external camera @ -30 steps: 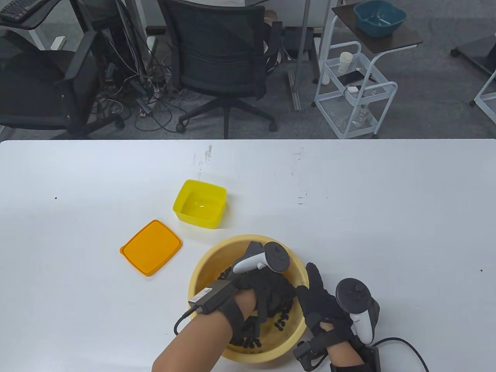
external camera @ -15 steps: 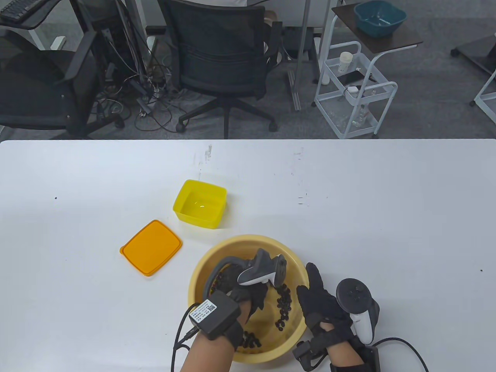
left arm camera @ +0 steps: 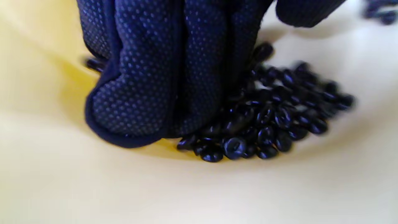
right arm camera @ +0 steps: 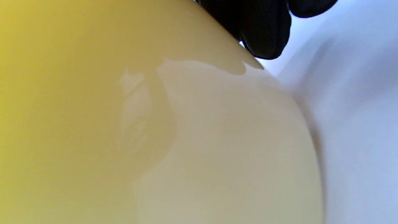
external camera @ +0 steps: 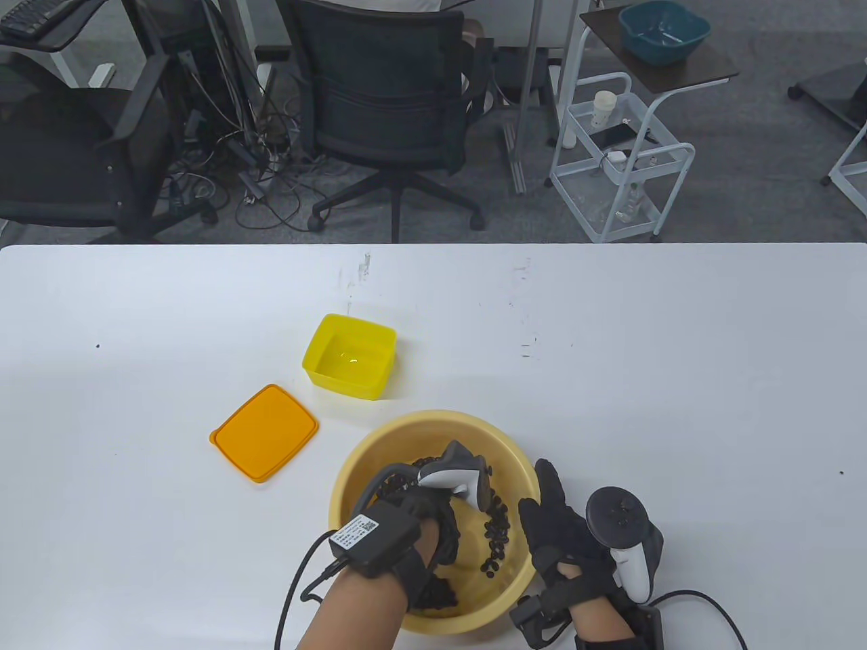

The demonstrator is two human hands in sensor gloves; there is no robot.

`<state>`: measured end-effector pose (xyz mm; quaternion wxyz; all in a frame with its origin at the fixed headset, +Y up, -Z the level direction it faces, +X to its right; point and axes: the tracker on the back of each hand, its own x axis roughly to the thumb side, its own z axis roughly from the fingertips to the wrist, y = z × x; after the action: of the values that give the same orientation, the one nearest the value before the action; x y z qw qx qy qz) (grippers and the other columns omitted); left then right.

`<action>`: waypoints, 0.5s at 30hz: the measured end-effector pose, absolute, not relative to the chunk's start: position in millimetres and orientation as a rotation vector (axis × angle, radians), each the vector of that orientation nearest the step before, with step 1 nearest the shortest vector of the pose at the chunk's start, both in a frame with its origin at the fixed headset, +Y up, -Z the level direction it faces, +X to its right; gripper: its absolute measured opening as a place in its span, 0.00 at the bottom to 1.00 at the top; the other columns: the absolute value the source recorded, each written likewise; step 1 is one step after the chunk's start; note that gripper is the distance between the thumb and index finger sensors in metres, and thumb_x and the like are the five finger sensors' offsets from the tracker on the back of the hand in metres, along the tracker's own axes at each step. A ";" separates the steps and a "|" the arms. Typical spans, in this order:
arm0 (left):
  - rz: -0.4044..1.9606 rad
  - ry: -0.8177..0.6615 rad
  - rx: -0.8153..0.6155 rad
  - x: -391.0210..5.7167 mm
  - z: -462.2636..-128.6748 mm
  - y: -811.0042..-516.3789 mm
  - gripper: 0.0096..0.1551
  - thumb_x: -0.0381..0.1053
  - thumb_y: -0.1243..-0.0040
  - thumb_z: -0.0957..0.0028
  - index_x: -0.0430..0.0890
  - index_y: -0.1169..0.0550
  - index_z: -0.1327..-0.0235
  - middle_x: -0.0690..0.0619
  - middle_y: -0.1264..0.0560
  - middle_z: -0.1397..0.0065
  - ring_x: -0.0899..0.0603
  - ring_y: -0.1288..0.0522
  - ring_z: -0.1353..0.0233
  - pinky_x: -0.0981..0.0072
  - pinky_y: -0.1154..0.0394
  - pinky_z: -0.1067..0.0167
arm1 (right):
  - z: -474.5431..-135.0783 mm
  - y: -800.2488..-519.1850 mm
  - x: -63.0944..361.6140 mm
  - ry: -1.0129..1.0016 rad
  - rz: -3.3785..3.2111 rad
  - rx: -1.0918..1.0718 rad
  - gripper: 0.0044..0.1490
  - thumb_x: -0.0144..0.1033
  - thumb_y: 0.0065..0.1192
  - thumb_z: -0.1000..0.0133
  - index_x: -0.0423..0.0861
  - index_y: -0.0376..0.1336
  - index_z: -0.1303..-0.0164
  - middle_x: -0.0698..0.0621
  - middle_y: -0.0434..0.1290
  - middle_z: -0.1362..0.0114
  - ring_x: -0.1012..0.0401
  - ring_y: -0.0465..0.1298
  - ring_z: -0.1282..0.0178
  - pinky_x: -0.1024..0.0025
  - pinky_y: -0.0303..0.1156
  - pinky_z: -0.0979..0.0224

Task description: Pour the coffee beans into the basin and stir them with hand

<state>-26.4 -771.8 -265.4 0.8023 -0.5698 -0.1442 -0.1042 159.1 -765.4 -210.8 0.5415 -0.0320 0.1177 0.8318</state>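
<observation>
An orange lid lies flat on the white surface. Next to it sits a little yellow box. The left hand is down inside the yellow basin, its straight fingers pushing the coffee beans. The right hand rests on the basin's right rim with fingers straight, not gripping.
</observation>
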 end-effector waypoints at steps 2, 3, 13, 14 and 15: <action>-0.050 -0.384 -1.283 -17.5 -263.3 -777.9 0.37 0.63 0.50 0.48 0.33 0.12 0.63 0.42 0.07 0.63 0.40 0.06 0.65 0.52 0.22 0.39 | -210.6 -765.3 159.1 0.279 1.979 -0.075 0.42 0.44 0.43 0.43 0.44 0.34 0.25 0.36 0.58 0.29 0.36 0.67 0.33 0.37 0.54 0.30; 0.006 -0.401 -1.292 -14.9 -263.9 -778.9 0.37 0.64 0.50 0.48 0.33 0.13 0.63 0.43 0.07 0.63 0.41 0.06 0.65 0.53 0.22 0.39 | -210.7 -765.4 159.3 0.278 1.983 -0.074 0.42 0.44 0.43 0.43 0.44 0.34 0.25 0.36 0.58 0.29 0.36 0.68 0.33 0.37 0.54 0.30; 0.469 -0.427 -1.284 -6.6 -282.2 -785.7 0.33 0.62 0.54 0.43 0.36 0.24 0.45 0.48 0.14 0.49 0.46 0.11 0.51 0.53 0.22 0.43 | -210.8 -765.7 159.2 0.281 1.985 -0.065 0.42 0.44 0.42 0.43 0.44 0.33 0.25 0.36 0.58 0.29 0.36 0.68 0.34 0.37 0.55 0.30; 0.473 -0.423 -1.278 -6.7 -283.5 -785.8 0.32 0.62 0.55 0.42 0.37 0.26 0.44 0.49 0.15 0.48 0.47 0.11 0.51 0.54 0.22 0.43 | -210.7 -765.7 159.2 0.281 1.985 -0.065 0.42 0.44 0.42 0.43 0.44 0.33 0.25 0.36 0.58 0.29 0.36 0.68 0.34 0.37 0.55 0.30; 0.483 -0.418 -1.271 -7.0 -285.4 -786.2 0.31 0.62 0.55 0.42 0.38 0.27 0.44 0.49 0.16 0.47 0.47 0.12 0.50 0.55 0.23 0.43 | -210.7 -765.7 159.1 0.282 1.984 -0.065 0.42 0.45 0.42 0.43 0.44 0.33 0.25 0.36 0.58 0.29 0.36 0.68 0.34 0.37 0.55 0.30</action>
<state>-7.0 -786.2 -285.4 0.7576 -0.5832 -0.1920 0.2214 159.1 -765.7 -210.7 0.5381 -0.0271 0.1184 0.8341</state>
